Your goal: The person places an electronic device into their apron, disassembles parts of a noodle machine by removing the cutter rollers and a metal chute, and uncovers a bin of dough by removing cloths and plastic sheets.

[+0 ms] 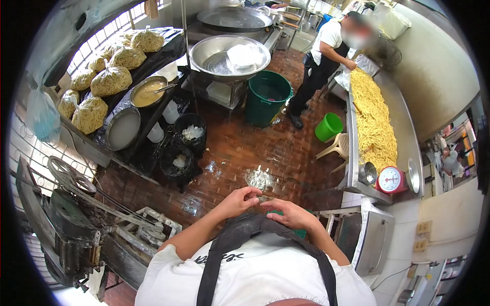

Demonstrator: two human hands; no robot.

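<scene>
My left hand (238, 202) is in front of my apron, its fingers loosely bent and slightly apart, with nothing visible in it. Close beside it, my right hand (292, 214) has its fingers apart and pointing toward the left hand. The fingertips of both hands nearly meet, and I cannot make out anything between them. Just below them is the black apron (260, 227) over my white shirt. Part of a green basket-like thing (300, 233) shows behind my right wrist, mostly hidden.
Bagged noodles (111, 80) and a pot of yellowish liquid (149, 92) stand at left, above a belt-driven machine (71, 219). A green bin (268, 99) stands ahead on the wet floor. At right, a person (326, 51) works by a noodle-covered table (352, 153) with a scale (391, 179).
</scene>
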